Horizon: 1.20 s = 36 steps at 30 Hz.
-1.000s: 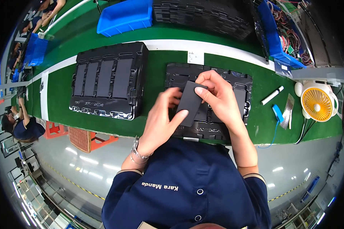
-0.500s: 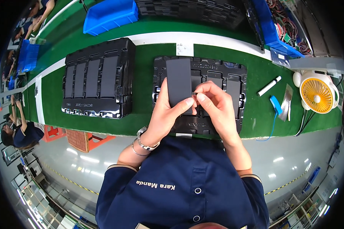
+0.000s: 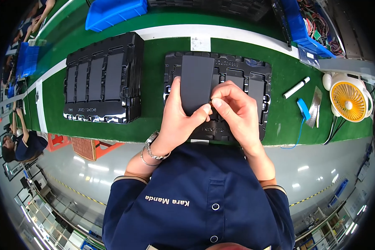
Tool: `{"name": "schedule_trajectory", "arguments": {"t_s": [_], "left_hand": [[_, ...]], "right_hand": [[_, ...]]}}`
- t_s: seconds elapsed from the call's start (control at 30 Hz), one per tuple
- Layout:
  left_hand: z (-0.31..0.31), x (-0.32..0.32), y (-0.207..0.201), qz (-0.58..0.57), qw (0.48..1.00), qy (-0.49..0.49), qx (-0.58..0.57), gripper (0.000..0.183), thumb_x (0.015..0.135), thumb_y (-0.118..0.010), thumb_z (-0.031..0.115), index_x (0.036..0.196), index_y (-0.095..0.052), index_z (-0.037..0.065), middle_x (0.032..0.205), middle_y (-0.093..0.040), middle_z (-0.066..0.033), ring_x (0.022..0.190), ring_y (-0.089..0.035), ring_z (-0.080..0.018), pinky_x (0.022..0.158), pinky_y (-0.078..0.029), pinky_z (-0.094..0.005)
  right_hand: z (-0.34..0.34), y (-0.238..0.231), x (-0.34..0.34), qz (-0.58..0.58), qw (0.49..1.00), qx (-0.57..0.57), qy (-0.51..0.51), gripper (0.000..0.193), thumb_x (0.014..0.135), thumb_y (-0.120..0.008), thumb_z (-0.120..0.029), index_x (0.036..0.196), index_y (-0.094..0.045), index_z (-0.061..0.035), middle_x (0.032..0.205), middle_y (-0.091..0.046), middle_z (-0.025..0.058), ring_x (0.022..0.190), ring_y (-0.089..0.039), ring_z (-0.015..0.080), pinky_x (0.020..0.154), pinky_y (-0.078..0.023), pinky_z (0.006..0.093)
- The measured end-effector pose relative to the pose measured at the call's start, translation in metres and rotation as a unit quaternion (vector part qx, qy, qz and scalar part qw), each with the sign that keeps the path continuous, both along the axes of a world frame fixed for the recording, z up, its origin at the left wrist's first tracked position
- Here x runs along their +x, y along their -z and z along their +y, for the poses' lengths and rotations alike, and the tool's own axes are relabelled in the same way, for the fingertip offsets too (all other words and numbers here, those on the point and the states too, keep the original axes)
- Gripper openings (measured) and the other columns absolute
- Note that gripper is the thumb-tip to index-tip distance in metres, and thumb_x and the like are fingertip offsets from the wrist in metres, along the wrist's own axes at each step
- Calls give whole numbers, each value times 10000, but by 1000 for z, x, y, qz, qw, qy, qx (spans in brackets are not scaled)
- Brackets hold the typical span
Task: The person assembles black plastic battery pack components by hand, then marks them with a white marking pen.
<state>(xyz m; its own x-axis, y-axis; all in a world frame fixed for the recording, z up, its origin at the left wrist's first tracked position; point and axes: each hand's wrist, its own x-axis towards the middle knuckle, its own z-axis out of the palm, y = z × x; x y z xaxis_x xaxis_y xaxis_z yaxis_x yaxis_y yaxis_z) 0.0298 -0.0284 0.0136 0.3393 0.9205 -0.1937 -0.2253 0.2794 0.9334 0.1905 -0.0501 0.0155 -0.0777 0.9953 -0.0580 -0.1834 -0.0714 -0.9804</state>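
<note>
A flat, dark grey rectangular panel, looking like a phone-sized screen, is gripped in my left hand. The thumb presses near its lower right corner, while the fingers are hidden behind it. At that same corner my right hand is closed in a pinch. Whatever is between its fingertips is too small to name. Both hands are over a black moulded plastic tray, whose slots hold similar dark panels. To the left stands a stack of black trays, with several grey panels lying in the top one.
On the green bench to the right lie a white marker pen, a blue clip-like piece with a thin wire, and a small fan. Blue bins stand at the back, one holding wires. Co-workers sit far left.
The bench and trays appear slightly higher in the picture. The panel has turned a little and tilts to the right at its top. My right hand still pinches at its lower right corner.
</note>
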Motion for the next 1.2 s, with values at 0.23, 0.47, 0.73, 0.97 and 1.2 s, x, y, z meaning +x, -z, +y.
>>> {"name": "schedule_trajectory", "arguments": {"t_s": [0.23,0.47,0.73,0.97,1.2], "left_hand": [[-2,-2,2,176,981,-7,85,441,793,-705,20,1136,-429,17,970,-580,-63,777,-633,-125,708,-523,-294],[3,-12,-6,-169,962,111,-185,238,1000,-488,217,1141,-463,27,676,-542,-66,525,-538,-123,482,-432,-249],[-3,-6,12,-457,720,295,-431,321,1054,-359,361,1077,-467,60,491,-334,107,361,-304,0,399,-218,-189],[-1,-8,11,-481,696,279,-454,328,1046,-359,364,1070,-460,53,490,-337,93,354,-291,-10,399,-225,-193],[-7,-47,7,22,976,-30,-213,396,983,-382,161,1324,-447,-29,649,-506,0,522,-446,-102,484,-354,-225]], "right_hand": [[-3,6,0,-32,999,0,9,44,927,-606,-11,928,-603,33,932,-546,42,815,-511,100,755,-433,238],[10,0,8,-11,997,30,65,244,949,-609,-129,1148,-581,9,1076,-603,57,920,-599,124,857,-487,275],[14,1,18,-128,991,15,47,210,914,-614,-147,774,-566,1,997,-568,87,911,-535,137,827,-432,290],[16,4,17,-149,988,13,45,198,932,-601,-152,820,-594,12,969,-574,81,887,-539,138,789,-436,278],[20,27,7,-570,805,156,48,255,799,-710,-93,1026,-644,2,968,-558,93,902,-580,291,757,-529,399]]}}
